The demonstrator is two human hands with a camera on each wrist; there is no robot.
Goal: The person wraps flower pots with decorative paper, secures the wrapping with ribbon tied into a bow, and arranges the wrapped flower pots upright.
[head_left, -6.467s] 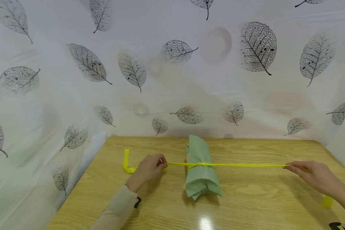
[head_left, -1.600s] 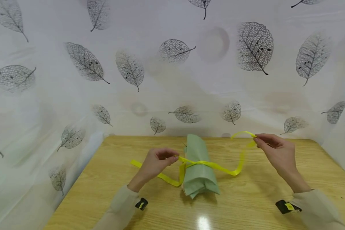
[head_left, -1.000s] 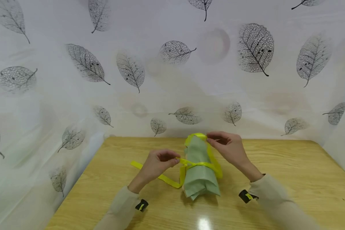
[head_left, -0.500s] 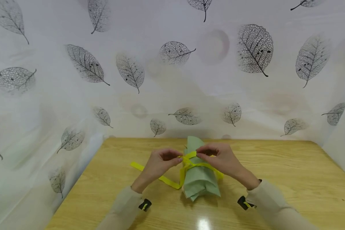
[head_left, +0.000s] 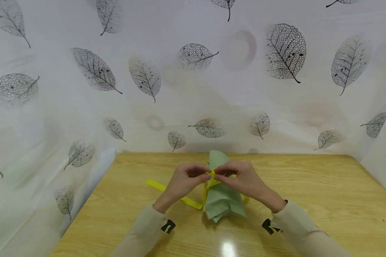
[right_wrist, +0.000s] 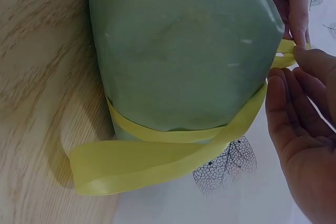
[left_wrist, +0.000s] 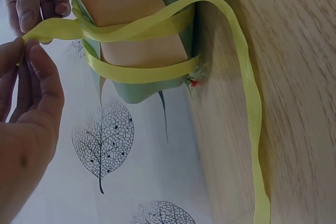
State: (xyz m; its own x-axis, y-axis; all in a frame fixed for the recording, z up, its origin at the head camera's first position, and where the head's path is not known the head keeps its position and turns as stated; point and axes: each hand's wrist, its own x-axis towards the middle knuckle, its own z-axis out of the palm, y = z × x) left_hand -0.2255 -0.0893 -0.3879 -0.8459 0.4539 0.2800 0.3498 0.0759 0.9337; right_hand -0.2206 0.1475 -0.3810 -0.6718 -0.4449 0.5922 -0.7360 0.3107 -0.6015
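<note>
A green paper-wrapped bundle (head_left: 225, 203) lies on the table, a yellow ribbon (left_wrist: 142, 73) wound round its middle. Tan paper and a small red flower (left_wrist: 194, 83) show at its side in the left wrist view. My left hand (head_left: 184, 182) pinches the ribbon between thumb and fingers just above the bundle. Right beside it, my right hand (head_left: 244, 180) pinches ribbon too, the fingertips of both hands meeting over the wrap. One ribbon tail trails left over the table; on the right side a broad yellow loop (right_wrist: 131, 169) hangs against the green paper.
The wooden table (head_left: 325, 200) extends to both sides of the bundle. Behind it hangs a pale curtain (head_left: 193, 96) printed with dark leaf skeletons. A dark wrist strap (head_left: 168, 226) sits at the left cuff, another strap (head_left: 271, 226) at the right.
The right hand has come in from the far right, bringing its ribbon end over the bundle to the left hand. The left hand has shifted slightly right; the bundle stays in place.
</note>
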